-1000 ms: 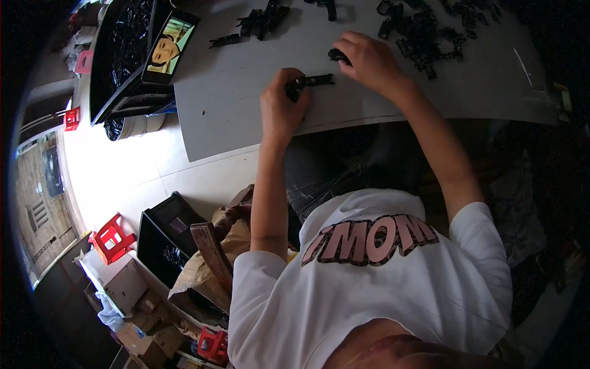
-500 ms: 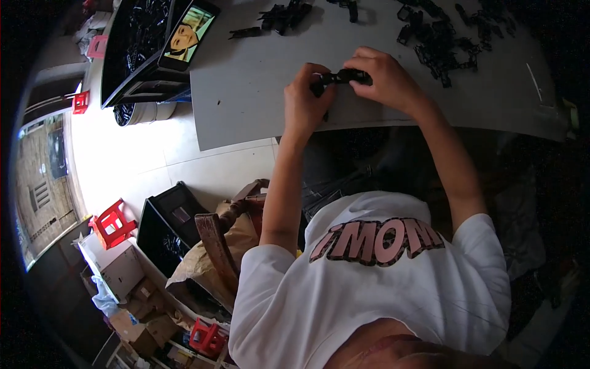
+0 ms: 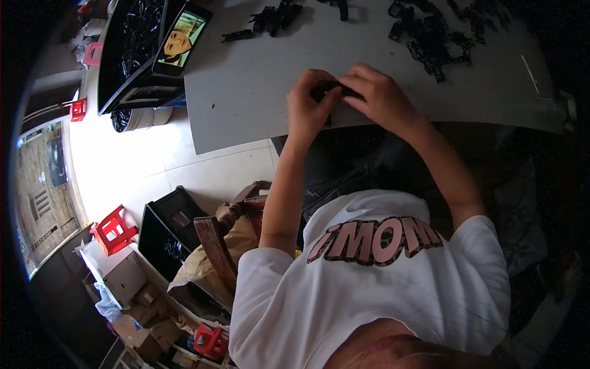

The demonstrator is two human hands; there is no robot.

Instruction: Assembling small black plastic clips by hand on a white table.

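Over the near edge of the grey table, my left hand (image 3: 305, 107) and my right hand (image 3: 384, 98) are close together, fingers bent around a small black plastic-looking part (image 3: 319, 92). Fingers cover most of it, so its exact kind and whether it is one piece or two cannot be made out. The left thumb presses on it from the near side, while the right fingertips pinch its right end. Farther back on the table lie similar black parts: a tangled pile (image 3: 433, 52) to the right and a smaller cluster (image 3: 275, 18) left of centre.
A phone (image 3: 180, 43) showing a video leans on a black crate (image 3: 132, 58) full of black parts at the table's left. Below stands a bucket (image 3: 144, 118). Left of me are a wooden chair (image 3: 214, 246), another black crate (image 3: 175, 215) and a red stool (image 3: 115, 230).
My hands have come closer together and slightly nearer to me. More of the black part is now hidden behind the fingers. The whole view has shifted a little.
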